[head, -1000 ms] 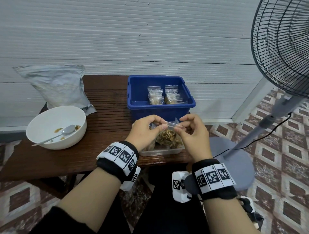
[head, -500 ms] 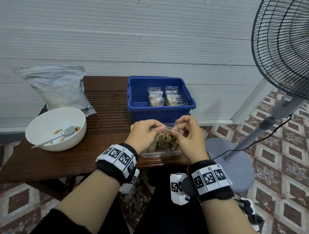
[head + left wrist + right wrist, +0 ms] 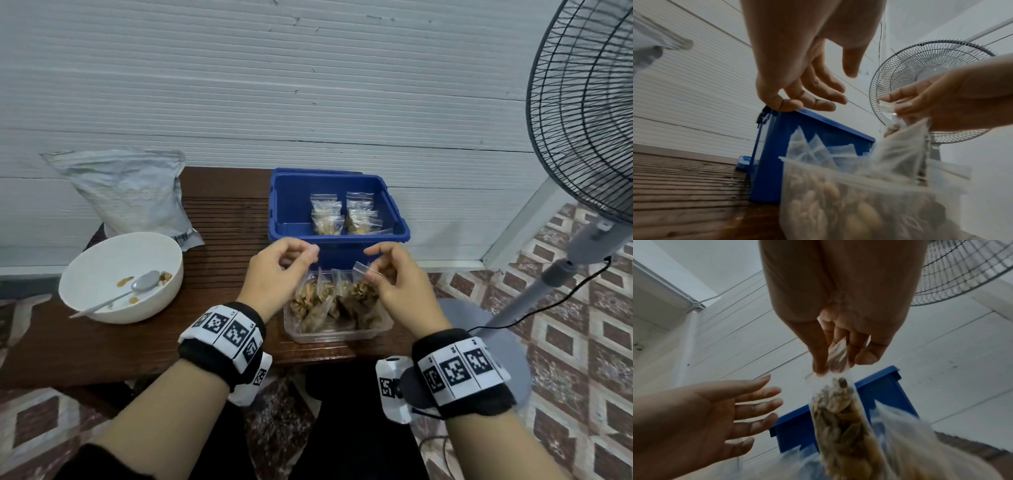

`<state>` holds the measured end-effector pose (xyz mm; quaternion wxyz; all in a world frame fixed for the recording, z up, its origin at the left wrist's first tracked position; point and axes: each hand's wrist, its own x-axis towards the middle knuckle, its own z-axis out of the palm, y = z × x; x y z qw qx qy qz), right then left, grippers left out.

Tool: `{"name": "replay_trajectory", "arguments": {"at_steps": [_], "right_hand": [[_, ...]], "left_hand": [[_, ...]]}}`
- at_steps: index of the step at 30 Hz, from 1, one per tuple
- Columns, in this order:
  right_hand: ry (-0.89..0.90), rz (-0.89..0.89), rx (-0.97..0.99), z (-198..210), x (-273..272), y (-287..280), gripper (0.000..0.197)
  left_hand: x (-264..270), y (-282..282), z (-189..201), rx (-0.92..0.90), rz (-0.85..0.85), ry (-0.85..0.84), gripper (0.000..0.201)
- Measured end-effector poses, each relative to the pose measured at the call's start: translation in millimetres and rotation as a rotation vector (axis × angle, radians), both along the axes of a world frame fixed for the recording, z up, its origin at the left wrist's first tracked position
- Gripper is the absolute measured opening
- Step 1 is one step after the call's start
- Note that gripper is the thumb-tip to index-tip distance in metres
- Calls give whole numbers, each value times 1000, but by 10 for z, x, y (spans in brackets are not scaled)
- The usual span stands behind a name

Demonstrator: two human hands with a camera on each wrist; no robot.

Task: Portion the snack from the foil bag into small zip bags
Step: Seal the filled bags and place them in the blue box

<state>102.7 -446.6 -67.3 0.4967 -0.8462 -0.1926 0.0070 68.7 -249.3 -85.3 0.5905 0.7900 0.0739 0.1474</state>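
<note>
My right hand (image 3: pixel 387 270) pinches the top of a small filled zip bag (image 3: pixel 361 291) above a clear plastic tub (image 3: pixel 335 334) that holds several filled zip bags. In the right wrist view the zip bag (image 3: pixel 840 410) hangs from my right hand's (image 3: pixel 836 360) thumb and fingers. My left hand (image 3: pixel 291 260) hovers just left of it, holding nothing, its fingers relaxed (image 3: pixel 818 97). The foil bag (image 3: pixel 130 192) leans against the wall at the back left. A blue bin (image 3: pixel 291 212) behind the tub holds several filled zip bags (image 3: pixel 342 216).
A white bowl (image 3: pixel 102 260) with a spoon (image 3: pixel 137 287) and a few snack pieces sits on the left of the dark wooden table (image 3: pixel 226 233). A standing fan (image 3: pixel 589 137) rises at the right, its base and cord on the tiled floor.
My left hand has let go of the zip bag and drawn away to the left. My right hand still holds the bag by its top, shifted slightly right.
</note>
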Motion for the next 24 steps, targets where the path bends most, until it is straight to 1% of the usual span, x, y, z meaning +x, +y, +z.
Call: {"name": "replay_trajectory", "arguments": {"at_steps": [2,5,7,9,13,16,20,24], "right_hand": [[-8,42,-93,125,88,-8,28],[-70,71,-272,344,282,10,25],[-95,79,-335,515,433,40,24],[-102,81,-375,704,567,83,22],[-187,92,-485,1013,854,222,16],[-190,118,-583,1109,1096,387,12],[-145,239,-754,1063,1388,660,12],[-90,401,-973,915,1585,922,18]], "left_hand": [[48,100,9,-24,105,-30,5],[158,274,24,-13,275,-52,7],[248,377,31,3,336,-38,8],[352,459,18,13,357,-10,12],[579,597,-29,50,339,69,26],[739,652,-50,88,287,133,36],[923,669,-59,89,233,177,46],[999,633,-110,21,180,196,42]]}}
